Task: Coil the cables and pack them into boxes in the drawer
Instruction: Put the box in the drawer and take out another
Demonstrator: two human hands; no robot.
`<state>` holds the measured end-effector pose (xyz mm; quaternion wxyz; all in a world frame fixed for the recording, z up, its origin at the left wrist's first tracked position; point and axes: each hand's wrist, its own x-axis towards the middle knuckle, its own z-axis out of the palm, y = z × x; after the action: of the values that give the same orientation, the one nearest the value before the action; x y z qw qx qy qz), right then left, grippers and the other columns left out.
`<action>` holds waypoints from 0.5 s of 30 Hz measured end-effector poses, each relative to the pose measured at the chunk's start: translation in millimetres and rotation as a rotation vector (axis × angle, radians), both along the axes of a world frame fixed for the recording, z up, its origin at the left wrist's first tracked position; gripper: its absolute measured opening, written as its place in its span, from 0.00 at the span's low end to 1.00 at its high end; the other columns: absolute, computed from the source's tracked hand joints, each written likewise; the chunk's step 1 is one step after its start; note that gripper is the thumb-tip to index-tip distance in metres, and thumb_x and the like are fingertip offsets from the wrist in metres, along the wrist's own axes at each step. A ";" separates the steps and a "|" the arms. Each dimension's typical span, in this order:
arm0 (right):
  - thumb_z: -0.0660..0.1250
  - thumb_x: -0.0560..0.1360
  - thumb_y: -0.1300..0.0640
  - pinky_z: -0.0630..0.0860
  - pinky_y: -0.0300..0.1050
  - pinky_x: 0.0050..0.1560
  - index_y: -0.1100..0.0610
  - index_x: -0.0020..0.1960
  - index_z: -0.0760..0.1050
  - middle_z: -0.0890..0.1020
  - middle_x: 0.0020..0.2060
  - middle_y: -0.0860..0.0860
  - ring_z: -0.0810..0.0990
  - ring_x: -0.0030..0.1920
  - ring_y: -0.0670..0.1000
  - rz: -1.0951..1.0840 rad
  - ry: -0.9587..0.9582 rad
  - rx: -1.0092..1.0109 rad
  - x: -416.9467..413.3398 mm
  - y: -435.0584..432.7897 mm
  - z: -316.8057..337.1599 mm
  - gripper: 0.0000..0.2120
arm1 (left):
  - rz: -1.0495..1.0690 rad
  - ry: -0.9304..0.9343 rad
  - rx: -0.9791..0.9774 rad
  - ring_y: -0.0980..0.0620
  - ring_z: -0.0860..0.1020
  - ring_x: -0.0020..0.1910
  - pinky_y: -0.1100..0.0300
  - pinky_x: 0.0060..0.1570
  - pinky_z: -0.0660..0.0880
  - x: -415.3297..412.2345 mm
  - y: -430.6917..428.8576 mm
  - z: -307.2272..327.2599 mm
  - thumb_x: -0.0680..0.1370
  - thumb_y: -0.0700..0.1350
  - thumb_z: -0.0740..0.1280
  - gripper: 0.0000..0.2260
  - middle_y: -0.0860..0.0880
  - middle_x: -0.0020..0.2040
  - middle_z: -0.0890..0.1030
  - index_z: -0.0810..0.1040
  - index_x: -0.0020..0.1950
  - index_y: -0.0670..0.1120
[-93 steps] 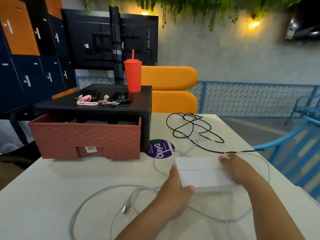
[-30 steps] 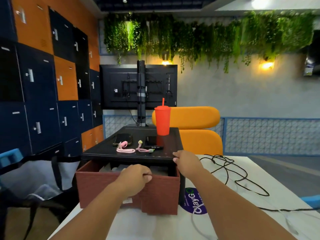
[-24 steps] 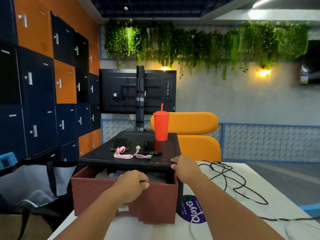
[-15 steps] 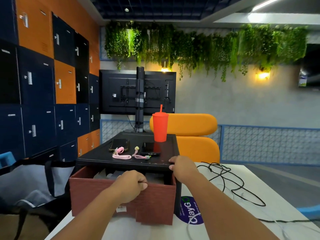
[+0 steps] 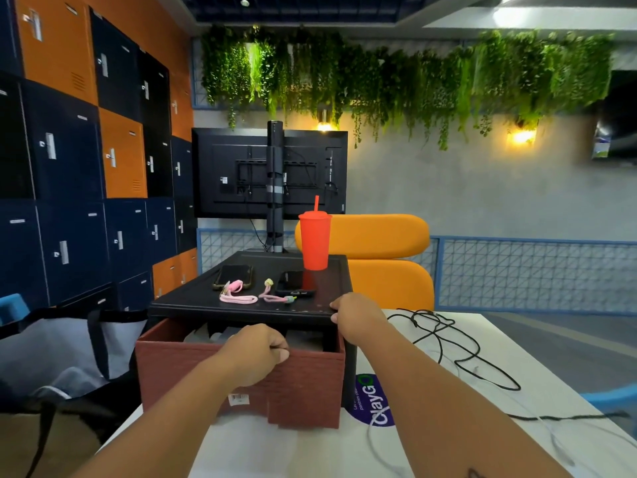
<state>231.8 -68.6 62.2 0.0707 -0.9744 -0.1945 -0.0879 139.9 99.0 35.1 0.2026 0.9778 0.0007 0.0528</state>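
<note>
Drawer (image 5: 303, 384) barely shifted: left hand (image 5: 255, 355) fingers (image 5: 275, 342) hook its front rim; right hand (image 5: 356, 315) grips the stand (image 5: 241, 310).

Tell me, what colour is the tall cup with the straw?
The cup is bright red-orange, straw included; the head view shows it clearly.

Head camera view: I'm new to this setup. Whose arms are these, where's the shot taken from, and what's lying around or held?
No machine: these are a person's bare arms, filmed by a camera worn on the head, looking forward and down. The left hand grips the top edge of the red drawer; the right hand holds the front corner of the black stand. On the stand sit a red cup, two phones and pink straps. A black cable lies loose on the white table.
</note>
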 end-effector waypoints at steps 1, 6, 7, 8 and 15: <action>0.58 0.79 0.60 0.72 0.48 0.59 0.57 0.66 0.72 0.74 0.64 0.57 0.73 0.63 0.57 -0.005 0.002 0.005 0.0 0.0 -0.2 0.16 | 0.000 -0.001 0.003 0.53 0.76 0.46 0.59 0.46 0.71 -0.2 0.5 -0.1 0.78 0.49 0.63 0.10 0.54 0.43 0.79 0.76 0.38 0.57; 0.58 0.80 0.57 0.72 0.47 0.58 0.56 0.68 0.70 0.73 0.65 0.56 0.73 0.63 0.56 -0.006 0.008 0.019 -0.4 -0.8 2.0 0.17 | -0.045 0.016 0.022 0.58 0.73 0.40 0.64 0.40 0.68 -8.3 0.5 4.4 0.79 0.48 0.63 0.12 0.57 0.37 0.75 0.73 0.35 0.56; 0.58 0.80 0.57 0.72 0.47 0.58 0.55 0.69 0.69 0.73 0.66 0.56 0.72 0.64 0.56 -0.004 0.009 0.019 -0.8 -1.1 2.5 0.18 | -0.065 0.022 0.024 0.60 0.72 0.38 0.67 0.37 0.67 -11.9 0.0 6.5 0.79 0.47 0.63 0.11 0.58 0.37 0.75 0.74 0.36 0.55; 0.58 0.80 0.57 0.72 0.47 0.59 0.55 0.69 0.69 0.73 0.66 0.56 0.72 0.64 0.56 -0.002 0.008 0.016 -1.7 -0.7 2.6 0.18 | -0.086 0.031 0.028 0.61 0.72 0.38 0.68 0.36 0.66 -16.9 -0.1 8.1 0.79 0.47 0.63 0.09 0.58 0.37 0.75 0.76 0.38 0.54; 0.58 0.79 0.58 0.73 0.46 0.56 0.57 0.66 0.72 0.75 0.64 0.55 0.74 0.62 0.56 -0.012 -0.017 0.015 -4.7 -1.6 2.0 0.16 | -0.154 0.047 0.044 0.60 0.77 0.45 0.64 0.49 0.73 -54.0 3.7 8.2 0.78 0.47 0.65 0.09 0.58 0.45 0.81 0.78 0.38 0.57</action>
<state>227.0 -70.3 64.2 0.0756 -0.9743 -0.1884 -0.0980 85.9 102.6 43.4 0.1847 0.9801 -0.0709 0.0142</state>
